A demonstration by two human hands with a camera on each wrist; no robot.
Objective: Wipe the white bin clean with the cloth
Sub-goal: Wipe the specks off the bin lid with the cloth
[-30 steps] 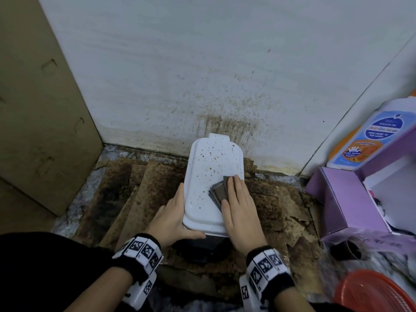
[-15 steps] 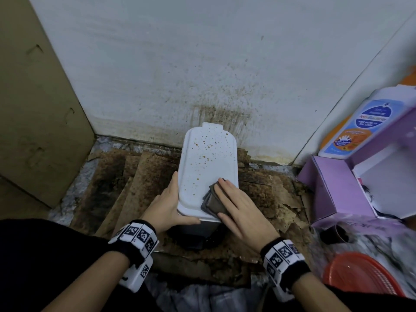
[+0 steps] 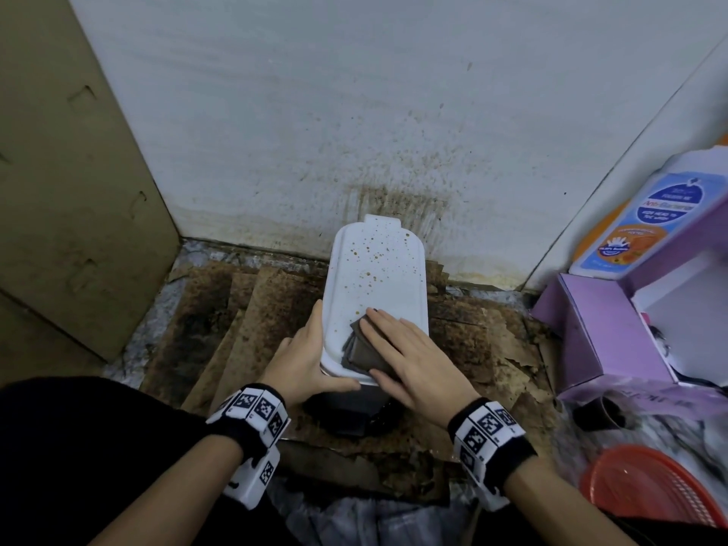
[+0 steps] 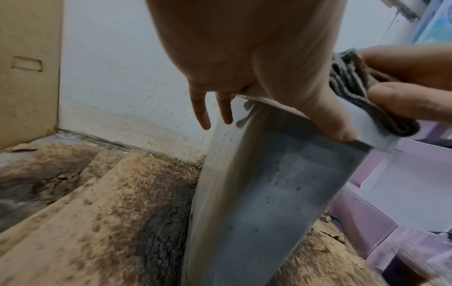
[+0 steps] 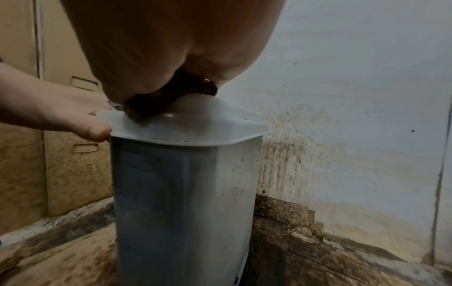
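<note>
- From the head view: the white bin [image 3: 374, 293] stands upright on stained, peeling brown cardboard sheets [image 3: 252, 321], close against a white wall [image 3: 354, 112] that is spattered brown just behind it.
- Its lid is a long white rounded rectangle with a small tab at the far end. Brown specks dot the far half; the near half looks cleaner.
- The right hand [image 3: 409, 356] lies flat on a folded grey-brown cloth [image 3: 364, 348] at the lid's near end, fingers straight and slightly fanned, pressing the cloth down.
- The left hand [image 3: 305, 356] holds the bin's near left corner, thumb along the front edge under the lid rim, fingers straight along the left side.
- Off to the right sit a lilac box [image 3: 598, 329], a soap bottle with a blue and orange label [image 3: 638, 226] and a red basket [image 3: 650, 486]. A tan cardboard panel [image 3: 71, 171] stands on the left.
- From the left wrist: the bin's body [image 4: 264, 193] is pale grey-white with small brown flecks down its side. The thumb [image 4: 325, 118] presses the lid rim and two fingertips show by the side wall. The cloth [image 4: 354, 92] bunches under the other hand's fingers.
- From the right wrist: the bin [image 5: 183, 193] shows a tall, slightly tapered body under an overhanging lid [image 5: 195, 125]. The palm bears the dark cloth [image 5: 171, 98] onto the lid's raised top; the left thumb [image 5: 95, 131] touches the rim.
</note>
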